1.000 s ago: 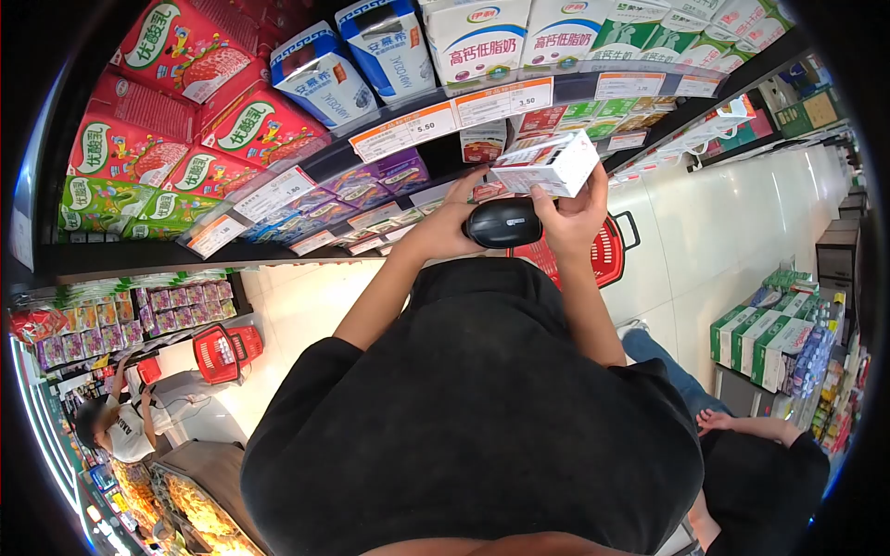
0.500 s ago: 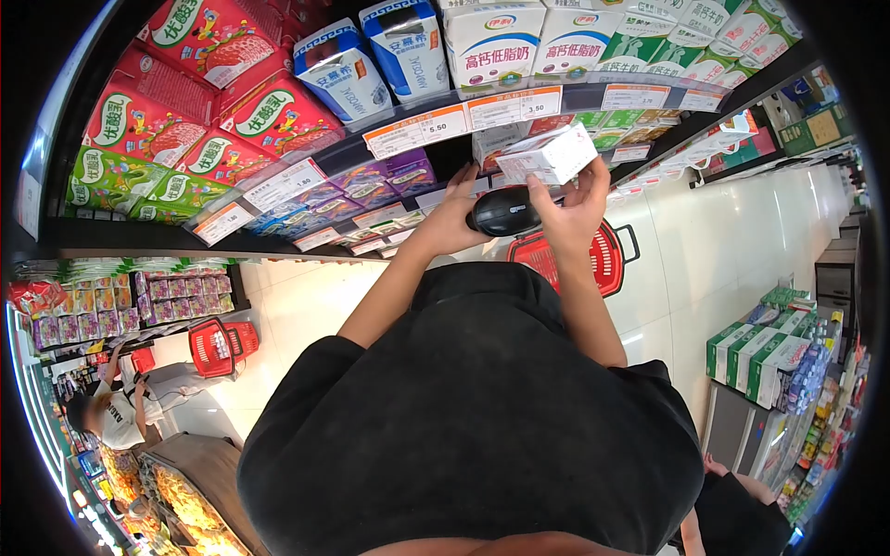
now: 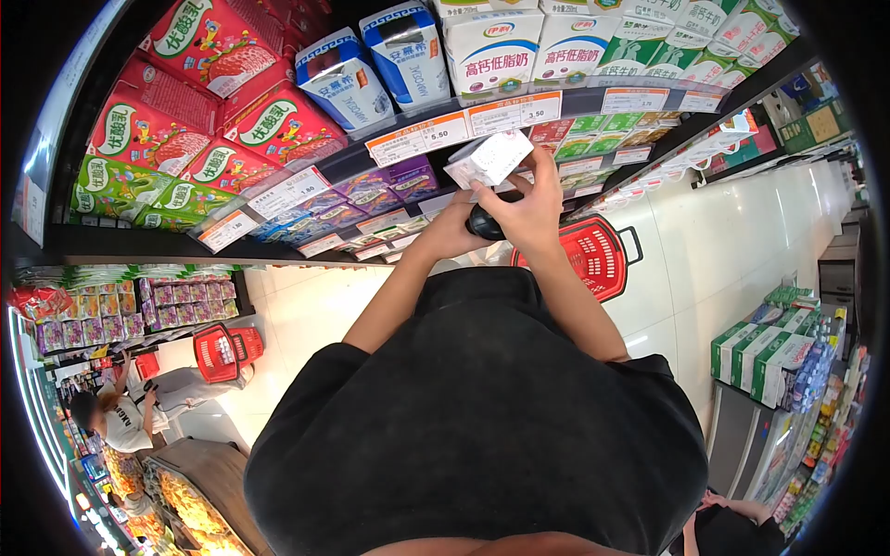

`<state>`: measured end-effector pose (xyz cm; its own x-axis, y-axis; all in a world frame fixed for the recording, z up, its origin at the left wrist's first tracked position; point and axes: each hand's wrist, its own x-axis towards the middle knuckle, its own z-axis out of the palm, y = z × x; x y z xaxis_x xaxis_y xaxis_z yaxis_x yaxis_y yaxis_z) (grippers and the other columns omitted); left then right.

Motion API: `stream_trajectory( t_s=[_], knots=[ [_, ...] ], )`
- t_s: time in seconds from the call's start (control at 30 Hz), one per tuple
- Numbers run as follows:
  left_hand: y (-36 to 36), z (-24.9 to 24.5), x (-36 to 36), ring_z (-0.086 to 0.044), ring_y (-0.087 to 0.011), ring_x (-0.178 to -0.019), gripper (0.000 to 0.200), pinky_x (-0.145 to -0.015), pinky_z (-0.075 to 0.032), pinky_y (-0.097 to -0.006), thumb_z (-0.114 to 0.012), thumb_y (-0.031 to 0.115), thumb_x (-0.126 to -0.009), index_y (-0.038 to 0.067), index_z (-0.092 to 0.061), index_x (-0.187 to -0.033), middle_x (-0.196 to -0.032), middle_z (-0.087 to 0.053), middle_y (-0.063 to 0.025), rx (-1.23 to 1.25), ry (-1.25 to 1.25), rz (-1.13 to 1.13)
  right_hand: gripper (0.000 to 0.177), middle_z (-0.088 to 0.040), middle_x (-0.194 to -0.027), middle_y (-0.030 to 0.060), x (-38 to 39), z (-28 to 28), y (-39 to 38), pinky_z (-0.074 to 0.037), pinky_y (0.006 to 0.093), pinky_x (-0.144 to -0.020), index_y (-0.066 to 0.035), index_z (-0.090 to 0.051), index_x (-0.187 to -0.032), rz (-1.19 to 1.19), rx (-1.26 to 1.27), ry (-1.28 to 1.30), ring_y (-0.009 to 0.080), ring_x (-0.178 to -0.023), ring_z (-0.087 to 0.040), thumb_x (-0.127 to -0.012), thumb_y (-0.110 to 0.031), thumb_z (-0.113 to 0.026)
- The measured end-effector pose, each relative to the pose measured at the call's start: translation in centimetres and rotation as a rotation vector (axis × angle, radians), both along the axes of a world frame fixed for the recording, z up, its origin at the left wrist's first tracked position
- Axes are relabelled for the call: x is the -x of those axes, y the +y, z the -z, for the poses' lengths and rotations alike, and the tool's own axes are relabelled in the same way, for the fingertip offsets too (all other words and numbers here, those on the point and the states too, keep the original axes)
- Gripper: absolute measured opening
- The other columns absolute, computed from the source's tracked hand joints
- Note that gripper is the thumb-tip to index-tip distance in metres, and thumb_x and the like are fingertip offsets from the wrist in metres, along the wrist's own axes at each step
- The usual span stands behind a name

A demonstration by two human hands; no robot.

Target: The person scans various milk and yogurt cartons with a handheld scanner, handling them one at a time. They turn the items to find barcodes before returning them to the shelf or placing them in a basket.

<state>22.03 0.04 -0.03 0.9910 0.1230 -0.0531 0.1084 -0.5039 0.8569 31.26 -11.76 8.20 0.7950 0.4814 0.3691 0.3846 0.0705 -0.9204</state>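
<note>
My right hand (image 3: 532, 211) grips a small white carton (image 3: 505, 157), tilted with one end toward me, in front of the shelf's price labels. Its fingers curl over the carton's right side and the thumb presses its near side. My left hand (image 3: 449, 232) is closed round a glossy black rounded handheld device (image 3: 484, 222), just below the carton. The right hand hides part of the device, and several left fingers are out of sight behind it. Milk cartons (image 3: 491, 51) stand on the shelf beyond both hands.
A red shopping basket (image 3: 593, 258) is on the floor right of my hands. Red strawberry drink packs (image 3: 190, 116) and blue-white cartons (image 3: 345, 82) fill the shelf's left side. Another person (image 3: 125, 422) stands at lower left, and green-white boxes (image 3: 765, 352) are stacked at right.
My right hand has carried the white carton left and tilted it so another face shows. The black device has shifted slightly left and is more covered by the right hand.
</note>
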Motion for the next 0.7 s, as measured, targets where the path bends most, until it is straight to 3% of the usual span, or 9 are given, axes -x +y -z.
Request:
stream_trajectory(
  t_s=[0.07, 0.17, 0.27, 0.5, 0.57, 0.7],
  knots=[
    [-0.3, 0.4, 0.0, -0.042, -0.0376, -0.125, 0.055, -0.106, -0.034, -0.0422, -0.081, 0.019, -0.062, 0.007, -0.065, -0.114, -0.134, -0.045, -0.0192, 0.129, -0.153, -0.050, 0.073, -0.049, -0.111, 0.0163, 0.1, 0.2, 0.4, -0.056, 0.0350, -0.083, 0.007, -0.043, -0.122, 0.017, 0.005, -0.012, 0.0243, -0.103, -0.057, -0.065, -0.013, -0.084],
    [-0.4, 0.2, -0.1, -0.042, -0.0366, -0.124, 0.062, -0.106, -0.034, -0.0417, -0.081, 0.018, -0.062, 0.005, -0.060, -0.118, -0.133, -0.045, -0.0197, 0.078, -0.245, -0.062, 0.076, -0.050, -0.108, 0.0178, 0.0, 1.1, 1.0, -0.051, 0.0377, -0.082, 0.005, -0.044, -0.122, 0.086, 0.051, -0.153, 0.0287, -0.100, -0.055, -0.063, -0.017, -0.085],
    [-0.2, 0.4, 0.0, -0.042, -0.0365, -0.125, 0.068, -0.107, -0.034, -0.0409, -0.082, 0.019, -0.061, 0.003, -0.056, -0.123, -0.133, -0.045, -0.0203, 0.084, -0.197, -0.068, 0.073, -0.050, -0.112, 0.0176, 0.2, 1.2, 1.2, -0.052, 0.0366, -0.083, 0.008, -0.044, -0.122, 0.146, 0.124, -0.283, 0.0267, -0.098, -0.058, -0.065, -0.016, -0.084],
    [-0.3, 1.3, -0.1, -0.039, -0.0364, -0.130, 0.074, -0.108, -0.032, -0.0403, -0.082, 0.019, -0.062, 0.002, -0.052, -0.127, -0.138, -0.042, -0.0209, 0.116, -0.219, -0.079, 0.072, -0.051, -0.101, 0.0190, 0.1, 0.0, 1.6, -0.047, 0.0406, -0.081, 0.007, -0.046, -0.120, 0.143, 0.178, -0.366, 0.0329, -0.094, -0.055, -0.064, -0.021, -0.081],
    [-0.3, 1.0, 0.1, -0.035, -0.0362, -0.133, 0.069, -0.109, -0.030, -0.0408, -0.082, 0.020, -0.062, 0.000, -0.056, -0.124, -0.143, -0.037, -0.0210, 0.246, -0.110, -0.057, 0.070, -0.051, -0.100, 0.0192, 0.1, -0.1, 1.9, -0.046, 0.0417, -0.080, 0.007, -0.047, -0.119, 0.139, 0.216, -0.367, 0.0341, -0.095, -0.053, -0.064, -0.021, -0.081],
    [-0.2, 0.3, -0.2, -0.026, -0.0363, -0.139, 0.060, -0.111, -0.027, -0.0412, -0.081, 0.021, -0.063, 0.001, -0.062, -0.117, -0.149, -0.027, -0.0212, 0.163, -0.082, 0.002, 0.068, -0.049, -0.104, 0.0214, -1.3, 0.3, 3.2, -0.043, 0.0445, -0.081, 0.006, -0.051, -0.115, 0.275, 0.196, -0.461, 0.0369, -0.094, -0.048, -0.063, -0.024, -0.081]
  ],
)
